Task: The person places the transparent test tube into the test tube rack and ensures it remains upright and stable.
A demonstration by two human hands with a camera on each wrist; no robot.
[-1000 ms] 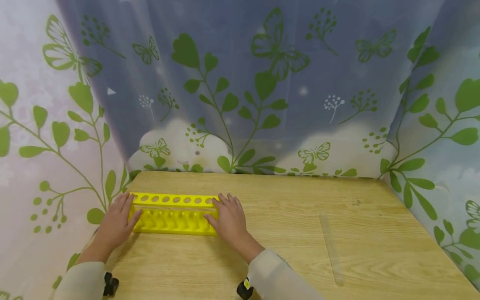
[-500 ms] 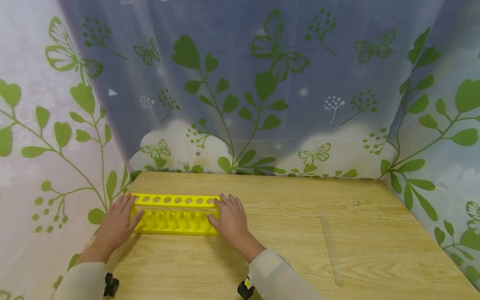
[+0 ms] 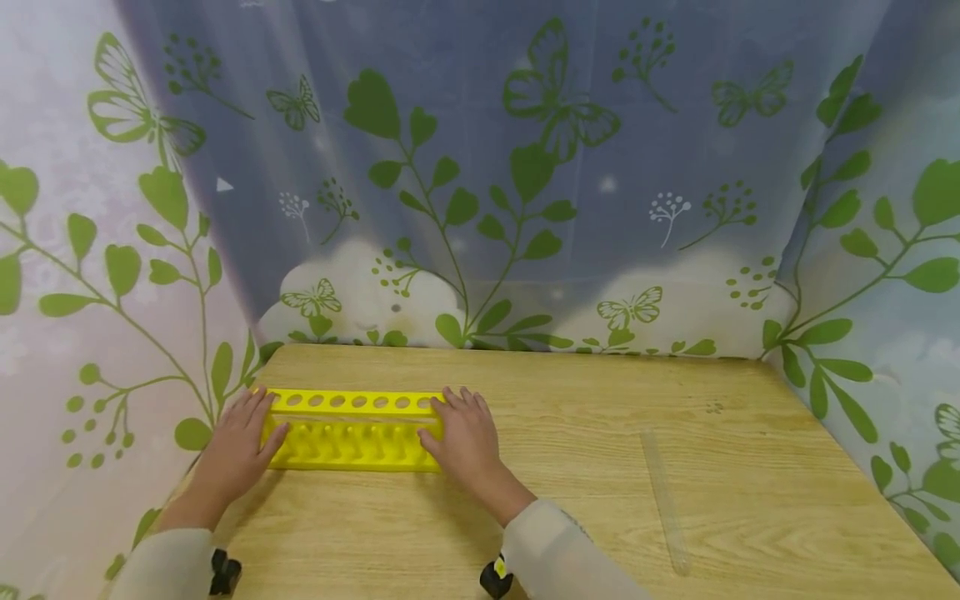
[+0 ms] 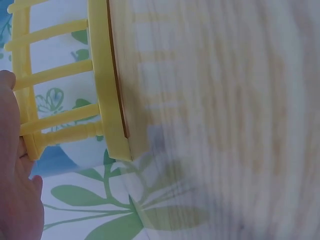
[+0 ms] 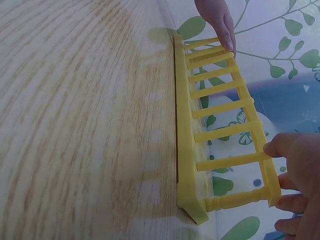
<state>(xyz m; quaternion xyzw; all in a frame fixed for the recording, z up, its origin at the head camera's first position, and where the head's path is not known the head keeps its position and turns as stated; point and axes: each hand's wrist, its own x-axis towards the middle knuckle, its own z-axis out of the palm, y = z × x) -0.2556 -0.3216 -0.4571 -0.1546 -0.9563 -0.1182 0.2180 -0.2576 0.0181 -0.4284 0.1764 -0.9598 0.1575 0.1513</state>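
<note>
A yellow test tube rack (image 3: 352, 463) stands upright at the left of the table, with a row of round holes along its top bar and pegs below. My left hand (image 3: 236, 446) holds its left end, fingers over the top bar and thumb at the front. At the other end, my right hand (image 3: 471, 446) grips the top bar between thumb and fingers. The right wrist view shows the rack's base (image 5: 186, 130) low against the tabletop, with the right thumb on the near side of the upper bar. Only part of the left hand (image 4: 17, 185) appears in the left wrist view.
The wooden table (image 3: 570, 467) ends at the back against a patterned curtain (image 3: 480, 208), and more printed cloth hangs at both sides. A thin clear strip (image 3: 663, 504) lies on the right of the tabletop. Black wrist devices (image 3: 495, 577) sit below both sleeves.
The rack has shifted slightly to the right in the head view, with both hands moving along at its ends. Their hold looks the same.
</note>
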